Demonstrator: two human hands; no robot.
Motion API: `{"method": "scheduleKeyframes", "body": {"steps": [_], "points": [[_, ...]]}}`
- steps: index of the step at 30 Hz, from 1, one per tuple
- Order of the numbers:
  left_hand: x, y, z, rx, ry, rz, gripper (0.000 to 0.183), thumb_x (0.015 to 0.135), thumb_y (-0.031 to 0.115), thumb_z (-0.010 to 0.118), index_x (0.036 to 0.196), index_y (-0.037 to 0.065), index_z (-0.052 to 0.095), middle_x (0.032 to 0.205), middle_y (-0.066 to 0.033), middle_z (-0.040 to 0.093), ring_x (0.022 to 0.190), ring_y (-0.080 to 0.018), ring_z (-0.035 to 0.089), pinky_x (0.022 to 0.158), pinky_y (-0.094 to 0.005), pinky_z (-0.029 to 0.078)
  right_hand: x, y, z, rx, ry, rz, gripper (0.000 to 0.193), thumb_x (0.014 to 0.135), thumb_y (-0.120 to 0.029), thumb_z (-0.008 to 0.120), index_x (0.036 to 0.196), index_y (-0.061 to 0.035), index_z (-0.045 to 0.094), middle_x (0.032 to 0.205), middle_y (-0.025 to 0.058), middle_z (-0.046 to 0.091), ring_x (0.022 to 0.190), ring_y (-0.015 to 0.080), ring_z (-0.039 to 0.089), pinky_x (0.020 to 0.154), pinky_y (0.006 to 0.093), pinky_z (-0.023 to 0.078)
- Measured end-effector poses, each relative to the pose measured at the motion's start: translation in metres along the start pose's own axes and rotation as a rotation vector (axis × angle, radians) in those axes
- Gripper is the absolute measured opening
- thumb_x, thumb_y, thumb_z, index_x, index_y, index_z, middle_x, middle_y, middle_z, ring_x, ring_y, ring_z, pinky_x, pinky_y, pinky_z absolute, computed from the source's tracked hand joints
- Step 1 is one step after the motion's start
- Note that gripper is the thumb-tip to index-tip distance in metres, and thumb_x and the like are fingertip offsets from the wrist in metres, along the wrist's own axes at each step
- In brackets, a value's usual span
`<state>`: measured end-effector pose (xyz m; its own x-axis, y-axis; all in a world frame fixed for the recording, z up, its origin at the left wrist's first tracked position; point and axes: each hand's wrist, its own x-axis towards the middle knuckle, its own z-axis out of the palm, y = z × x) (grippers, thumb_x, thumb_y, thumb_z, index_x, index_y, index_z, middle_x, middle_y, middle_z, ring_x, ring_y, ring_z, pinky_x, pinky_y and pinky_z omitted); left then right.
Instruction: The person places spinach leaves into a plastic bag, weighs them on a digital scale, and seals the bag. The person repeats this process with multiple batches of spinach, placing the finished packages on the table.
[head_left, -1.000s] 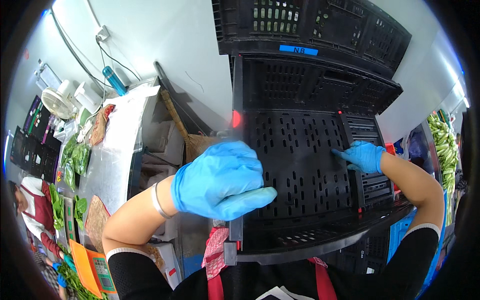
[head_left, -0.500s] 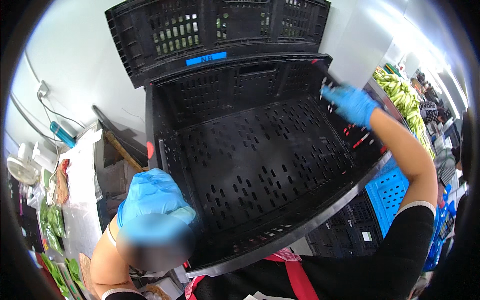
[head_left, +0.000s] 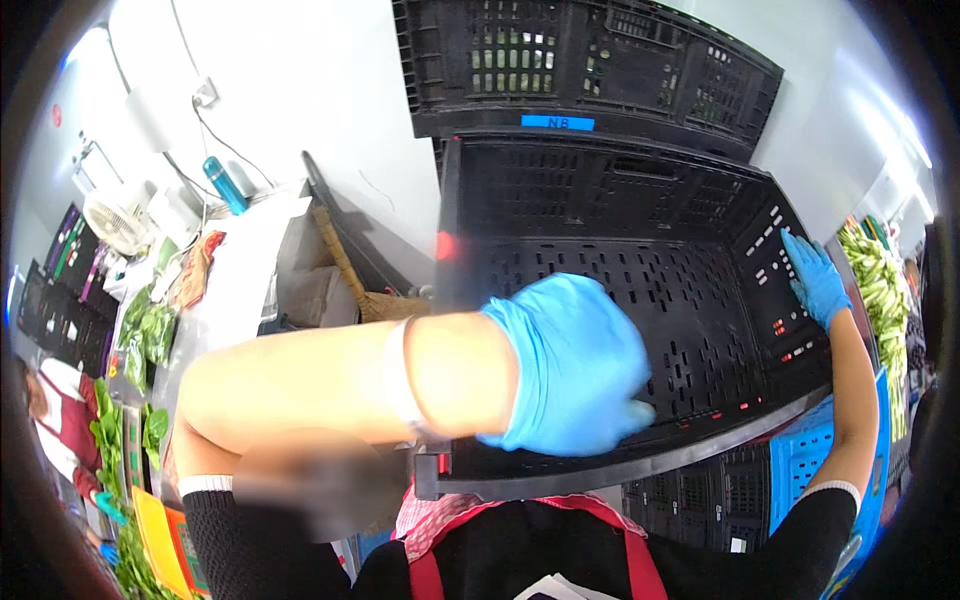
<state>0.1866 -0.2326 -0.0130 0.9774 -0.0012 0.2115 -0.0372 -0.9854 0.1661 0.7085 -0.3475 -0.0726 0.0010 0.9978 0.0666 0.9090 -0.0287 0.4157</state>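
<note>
A large black plastic crate (head_left: 690, 310) with slotted floor and walls lies open in front of me. My left hand (head_left: 575, 370), in a blue glove, reaches across over its near left part. Its fingers are curled in, slightly blurred, and anything inside them is hidden. On the crate's right inner wall rests my right hand (head_left: 818, 282), also gloved in blue, fingers stretched out and holding nothing. Behind the crate stands another black slotted crate or panel (head_left: 600, 65) with a blue label (head_left: 557, 123).
At the right are long green vegetables (head_left: 875, 275) and a blue crate (head_left: 800, 455); black crates (head_left: 700, 500) stand below. To the left, a worktop (head_left: 235, 270) carries bagged greens (head_left: 148, 325), a fan (head_left: 113, 222) and a teal bottle (head_left: 225, 186). A person (head_left: 70, 400) is at far left.
The whole scene has shifted rightward in view. My left hand has swung from the crate's left side over its inside. The right hand, blurred before, now lies against the right wall.
</note>
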Motion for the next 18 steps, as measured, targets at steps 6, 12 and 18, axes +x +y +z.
{"method": "scheduleKeyframes", "body": {"steps": [6,12,18], "points": [[-0.038,-0.026,-0.012,0.255,-0.715,-0.405,0.048,0.089,0.044,0.053,0.073,0.003,0.072,0.064,-0.0184,0.065,0.063,-0.0342,0.063,0.065,-0.0401,0.053,-0.004,0.01,0.011,0.017,0.003,0.012,0.09,0.076,0.001,0.064,0.155,-0.0106,0.022,0.151,0.0167,0.04,0.138,0.034,0.04,0.116,0.0454,0.03],[-0.064,-0.018,-0.011,-0.003,-0.208,-0.381,0.042,0.09,0.041,0.06,0.108,0.004,0.067,0.083,-0.0168,0.064,0.07,-0.0288,0.064,0.068,-0.0373,0.054,0.004,0.003,-0.003,0.149,0.055,-0.01,0.084,0.075,0.004,0.062,0.152,-0.0085,0.031,0.152,0.0166,0.039,0.138,0.0352,0.039,0.116,0.0422,0.031],[-0.125,-0.002,0.029,-1.132,0.706,-0.458,0.049,0.096,0.012,0.062,0.142,0.006,0.046,0.111,-0.0085,0.061,0.064,-0.0094,0.054,0.058,-0.0255,0.046,-0.038,0.072,0.051,0.212,0.071,0.037,0.065,0.083,0.002,0.06,0.145,-0.0067,0.046,0.148,0.0166,0.046,0.134,0.0326,0.045,0.113,0.0401,0.036]]}}
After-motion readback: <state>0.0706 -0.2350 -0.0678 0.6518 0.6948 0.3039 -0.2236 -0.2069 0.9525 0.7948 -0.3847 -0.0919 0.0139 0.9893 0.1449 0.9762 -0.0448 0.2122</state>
